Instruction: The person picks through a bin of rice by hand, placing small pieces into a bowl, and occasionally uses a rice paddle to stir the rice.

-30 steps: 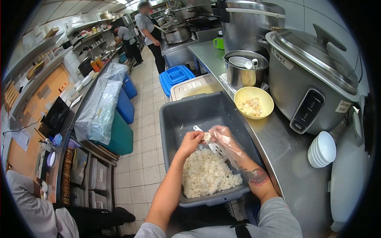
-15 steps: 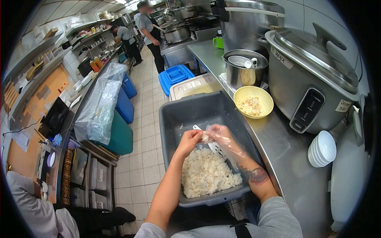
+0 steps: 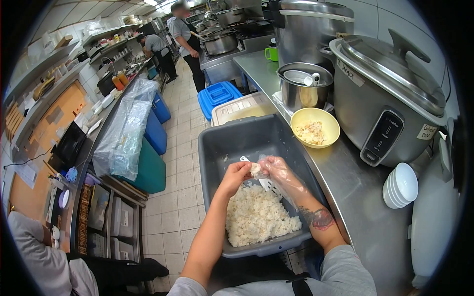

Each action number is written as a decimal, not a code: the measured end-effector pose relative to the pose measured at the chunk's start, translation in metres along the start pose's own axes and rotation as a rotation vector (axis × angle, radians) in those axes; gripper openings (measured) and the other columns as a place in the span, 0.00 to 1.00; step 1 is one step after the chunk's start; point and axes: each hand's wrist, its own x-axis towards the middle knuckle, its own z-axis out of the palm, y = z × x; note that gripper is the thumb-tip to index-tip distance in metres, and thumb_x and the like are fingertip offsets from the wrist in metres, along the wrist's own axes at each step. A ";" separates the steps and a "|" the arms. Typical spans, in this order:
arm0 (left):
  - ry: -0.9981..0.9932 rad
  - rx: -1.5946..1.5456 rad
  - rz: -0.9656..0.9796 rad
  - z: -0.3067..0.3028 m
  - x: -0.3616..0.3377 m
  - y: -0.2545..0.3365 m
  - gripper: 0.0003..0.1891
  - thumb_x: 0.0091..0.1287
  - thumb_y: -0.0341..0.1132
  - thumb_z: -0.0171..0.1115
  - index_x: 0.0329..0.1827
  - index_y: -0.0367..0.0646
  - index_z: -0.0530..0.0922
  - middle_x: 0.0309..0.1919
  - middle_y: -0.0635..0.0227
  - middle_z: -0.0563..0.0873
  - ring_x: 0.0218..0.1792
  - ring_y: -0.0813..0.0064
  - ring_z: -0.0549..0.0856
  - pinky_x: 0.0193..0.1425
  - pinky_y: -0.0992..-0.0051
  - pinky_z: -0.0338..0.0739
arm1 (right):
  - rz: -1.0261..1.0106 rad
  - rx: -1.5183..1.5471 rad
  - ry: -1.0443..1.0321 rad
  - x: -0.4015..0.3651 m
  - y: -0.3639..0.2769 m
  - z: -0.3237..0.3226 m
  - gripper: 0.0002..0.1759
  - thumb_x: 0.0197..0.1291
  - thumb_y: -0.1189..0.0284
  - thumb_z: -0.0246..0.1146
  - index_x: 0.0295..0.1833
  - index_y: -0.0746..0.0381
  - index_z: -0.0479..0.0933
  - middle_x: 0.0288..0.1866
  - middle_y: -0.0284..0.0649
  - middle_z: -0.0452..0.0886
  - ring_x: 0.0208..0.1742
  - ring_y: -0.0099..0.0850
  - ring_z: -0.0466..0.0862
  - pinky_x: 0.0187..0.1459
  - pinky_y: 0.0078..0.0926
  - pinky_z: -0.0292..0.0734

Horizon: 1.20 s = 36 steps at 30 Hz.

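Left hand (image 3: 236,178): bare, closed at the fingertips, pinching a small clump of rice (image 3: 255,170) from the left.
Right hand (image 3: 275,168): covered by a clear plastic glove (image 3: 289,183), curled inward, touching the clump from the right; cannot tell whether gripping too, with fingertips partly hidden.
Clump: pale, held above the tub, between the two sets of fingertips.
Tub (image 3: 222,140): grey, deep, directly below both hands.
Rice (image 3: 259,217): heaped loosely across the near half of the tub, touching the near wall.
Paddle (image 3: 268,185): white, slotted, lying at the rice's far edge, partly hidden behind the hands.
Yellow bowl (image 3: 333,139): standing on the steel counter (image 3: 353,197), just beside the tub's right rim, holding pale and brownish bits of food.
Cooker (image 3: 345,113): large, grey, lidded, right of the bowl.
White bowls (image 3: 401,186): stacked and tilted, near the cooker.
Lids: one blue (image 3: 219,95), one beige (image 3: 242,108), beyond the tub.
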 end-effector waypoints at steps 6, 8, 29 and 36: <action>-0.003 -0.073 -0.016 0.003 -0.001 0.003 0.13 0.74 0.40 0.56 0.49 0.40 0.80 0.35 0.73 0.84 0.37 0.83 0.81 0.47 0.78 0.77 | 0.113 0.231 0.049 -0.008 -0.010 0.010 0.10 0.67 0.65 0.63 0.37 0.61 0.75 0.27 0.29 0.74 0.28 0.17 0.72 0.32 0.19 0.71; -0.002 -0.067 -0.012 0.005 -0.003 0.006 0.13 0.74 0.40 0.57 0.50 0.40 0.80 0.36 0.73 0.84 0.37 0.83 0.81 0.47 0.78 0.77 | 0.108 0.234 0.086 -0.009 -0.013 0.012 0.10 0.68 0.66 0.62 0.37 0.61 0.75 0.27 0.30 0.74 0.27 0.18 0.71 0.31 0.20 0.71; 0.154 0.069 0.009 0.002 0.001 0.004 0.11 0.71 0.35 0.61 0.48 0.37 0.81 0.35 0.72 0.84 0.34 0.83 0.80 0.44 0.78 0.79 | -0.131 -0.214 0.143 0.002 0.001 0.006 0.06 0.62 0.74 0.67 0.39 0.67 0.81 0.31 0.32 0.81 0.31 0.16 0.76 0.33 0.17 0.73; 0.092 0.048 0.013 0.003 0.001 0.002 0.11 0.70 0.36 0.62 0.48 0.39 0.80 0.34 0.74 0.84 0.34 0.82 0.81 0.42 0.80 0.77 | -0.235 -0.271 0.116 0.002 0.000 0.004 0.05 0.58 0.75 0.69 0.35 0.65 0.81 0.32 0.32 0.82 0.35 0.17 0.78 0.38 0.18 0.74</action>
